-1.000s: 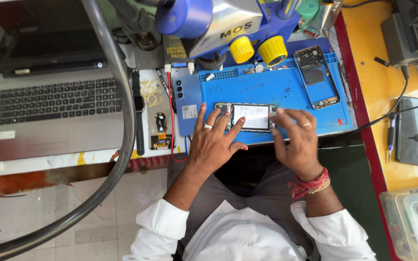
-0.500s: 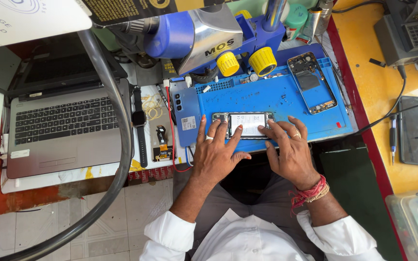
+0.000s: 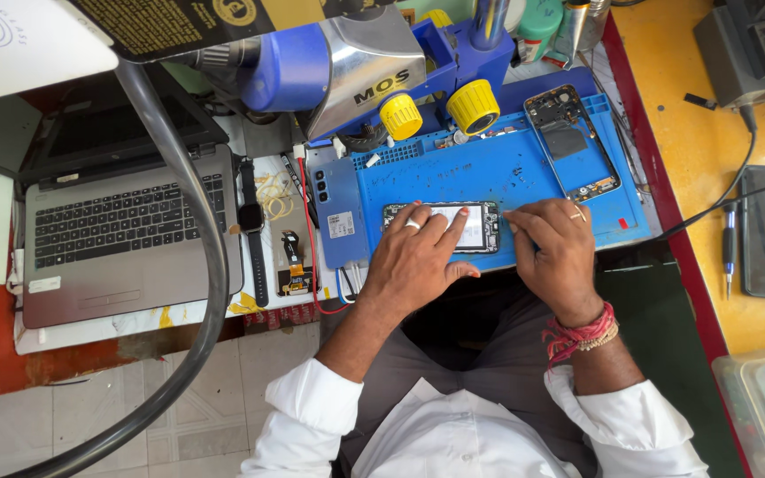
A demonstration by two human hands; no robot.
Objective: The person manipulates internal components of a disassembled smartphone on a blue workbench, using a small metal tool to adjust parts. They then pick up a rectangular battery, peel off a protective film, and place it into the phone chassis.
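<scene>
An opened smartphone (image 3: 480,227) with its white inner side up lies at the near edge of a blue work mat (image 3: 506,168). My left hand (image 3: 415,258) rests on its left half, fingers spread and pressing down on it. My right hand (image 3: 557,248) sits at the phone's right end, fingertips curled against its edge. Whether the right fingers pinch a small tool is hidden. A second phone frame (image 3: 571,142) with bare internals lies on the mat's far right. A blue phone back cover (image 3: 334,212) lies left of the mat.
A blue and silver microscope head (image 3: 356,66) with yellow knobs hangs over the mat's far side. A grey laptop (image 3: 121,235) stands at left, with a smartwatch (image 3: 251,226) and small parts beside it. A thick black hose (image 3: 197,265) curves across the left. A yellow bench (image 3: 710,150) is at right.
The view has shifted slightly, so everything sits lower in frame. Both hands stay on the phone; the left fingers have spread a little further over it.
</scene>
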